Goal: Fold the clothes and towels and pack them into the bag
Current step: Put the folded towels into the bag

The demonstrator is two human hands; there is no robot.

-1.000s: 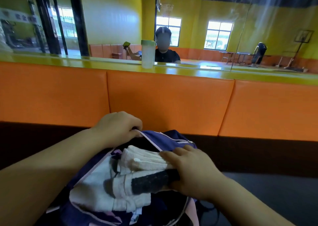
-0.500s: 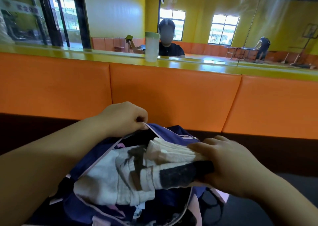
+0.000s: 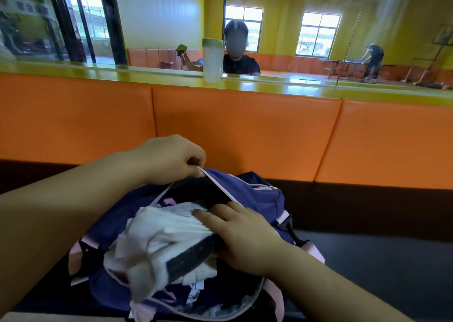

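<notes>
A navy bag [image 3: 252, 194] with pale pink trim lies open in front of me on a dark bench. My left hand [image 3: 169, 160] pinches the far rim of its opening and holds it up. A folded white towel [image 3: 169, 233] with a dark grey stripe sits half inside the opening. My right hand [image 3: 240, 236] grips the towel's right end, fingers on top, thumb underneath out of sight. The towel's left part bulges out over the bag's near rim.
Behind the bag rises an orange padded backrest [image 3: 245, 130] under a yellow ledge. A translucent cup with a green lid [image 3: 212, 60] stands on that ledge before a mirror wall. The dark bench seat [image 3: 382, 260] extends to the right.
My right hand has pushed the towel left and deeper into the bag. The left hand keeps its hold on the rim. The view has tilted up slightly.
</notes>
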